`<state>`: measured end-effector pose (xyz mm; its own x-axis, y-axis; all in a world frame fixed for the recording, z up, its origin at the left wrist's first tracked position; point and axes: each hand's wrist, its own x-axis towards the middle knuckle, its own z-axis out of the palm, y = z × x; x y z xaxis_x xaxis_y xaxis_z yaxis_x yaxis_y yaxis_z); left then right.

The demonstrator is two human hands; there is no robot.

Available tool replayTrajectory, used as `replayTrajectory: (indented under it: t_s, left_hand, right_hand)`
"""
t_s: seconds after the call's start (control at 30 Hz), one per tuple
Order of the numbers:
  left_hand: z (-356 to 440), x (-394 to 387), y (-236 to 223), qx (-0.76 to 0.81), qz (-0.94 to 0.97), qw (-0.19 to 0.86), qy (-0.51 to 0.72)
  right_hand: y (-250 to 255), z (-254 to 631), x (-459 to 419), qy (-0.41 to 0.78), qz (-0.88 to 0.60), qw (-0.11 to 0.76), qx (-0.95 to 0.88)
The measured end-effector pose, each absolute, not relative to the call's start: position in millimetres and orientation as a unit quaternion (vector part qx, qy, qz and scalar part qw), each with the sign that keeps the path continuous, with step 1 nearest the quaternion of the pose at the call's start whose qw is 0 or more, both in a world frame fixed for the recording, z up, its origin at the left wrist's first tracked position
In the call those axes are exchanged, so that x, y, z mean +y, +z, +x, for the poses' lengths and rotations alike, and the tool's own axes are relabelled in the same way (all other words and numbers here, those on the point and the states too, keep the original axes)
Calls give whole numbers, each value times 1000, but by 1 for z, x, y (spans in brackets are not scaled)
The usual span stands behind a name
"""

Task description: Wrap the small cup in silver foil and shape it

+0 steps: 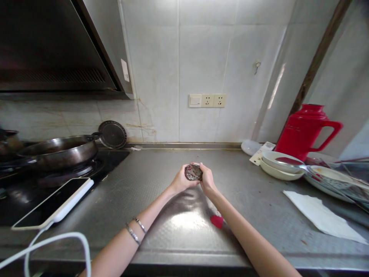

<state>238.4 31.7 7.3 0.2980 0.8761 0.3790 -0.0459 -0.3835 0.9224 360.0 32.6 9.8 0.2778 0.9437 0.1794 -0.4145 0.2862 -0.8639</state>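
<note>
Above the middle of the metal counter, my two hands close around a small round jar-like container. Its round top faces me and looks dark and glossy, with reddish bits; I cannot make out its exact kind. My left hand wraps the left side and reaches under the front. On the opposite side, my right hand curls against it, with its thumb near the rim. A small red piece lies on the counter beside my right forearm, which partly covers it.
At left a pan sits on the black stove, with a phone and white cable nearer me. On the right are stacked bowls, a red thermos, patterned dishes and a white paper sheet.
</note>
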Motion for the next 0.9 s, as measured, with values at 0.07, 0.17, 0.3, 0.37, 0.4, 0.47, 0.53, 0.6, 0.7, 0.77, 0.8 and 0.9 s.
replayTrajectory:
  t_s: [0.07, 0.17, 0.3, 0.37, 0.4, 0.47, 0.53, 0.6, 0.7, 0.77, 0.8, 0.9]
  left_hand:
    - [239, 30, 6, 322, 669, 431, 513]
    - [242, 27, 5, 355, 658, 397, 532]
    - [245, 26, 4, 403, 620, 375, 560]
    - [246, 26, 4, 420, 602, 377, 566]
    - [247, 26, 4, 421, 598, 384, 563]
    - [247, 25, 4, 398, 610, 415, 545]
    - [248, 23, 6, 345, 636, 461, 514]
    - [248, 20, 9, 291, 660, 498, 480]
    - [246, 18, 15, 272, 672, 518, 454]
    - [245, 18, 18, 289, 657, 521, 461]
    - [244, 19, 19, 297, 647, 522, 469]
    - [243, 22, 19, 289, 639, 528, 480]
  right_hand:
    - [9, 359, 34, 479, -358, 716, -362]
    - [7, 357, 36, 479, -356, 722, -351]
    - [5, 351, 35, 474, -351, 733, -337]
    - [3, 348, 34, 474, -348, 739, -329]
    - [2, 348, 34, 474, -349, 741, -323]
    - [1, 351, 36, 476, -353, 744, -310]
    - [1, 357, 39, 480, -360, 742, -299]
    - [3, 366, 41, 492, -365, 735, -291]
    - [9, 376, 42, 519, -368, 715, -292]
    - [14, 377, 40, 538, -366, 698, -300]
    - [16, 376, 39, 547, -363, 690, -305]
    - [20, 371, 34, 567, -357, 670, -318]
